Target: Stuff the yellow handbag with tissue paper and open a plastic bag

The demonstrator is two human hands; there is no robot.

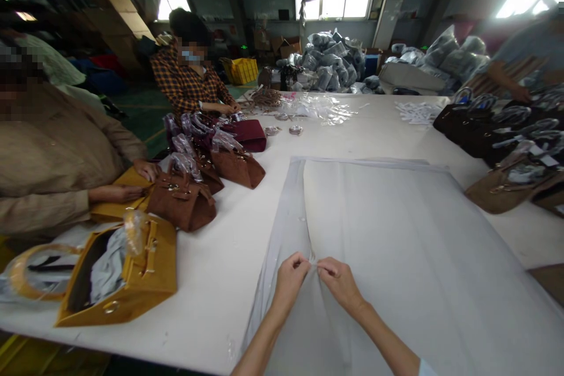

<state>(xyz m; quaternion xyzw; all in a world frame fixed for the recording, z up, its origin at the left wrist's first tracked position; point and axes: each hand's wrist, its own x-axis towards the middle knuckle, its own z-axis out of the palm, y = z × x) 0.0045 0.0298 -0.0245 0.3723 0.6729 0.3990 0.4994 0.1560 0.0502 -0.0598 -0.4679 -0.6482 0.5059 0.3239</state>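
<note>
A large stack of thin, pale translucent sheets (396, 235) lies flat on the white table (211, 276) before me. Near the stack's left part, my left hand (293, 273) pinches the top sheet. Just to its right, my right hand (337, 276) pinches the same sheet, the fingertips of both hands almost touching. The sheet is drawn up into a small pucker between them, and a curved fold runs from there toward the far edge. My remaining fingers are curled in.
Left on the table stand a yellow handbag (154, 270) and brown handbags (183, 200); two people work behind them. Dark and tan handbags (497, 188) stand at the right, near another person. Clear plastic wrappings (326, 107) and white strips (418, 113) lie at the far side.
</note>
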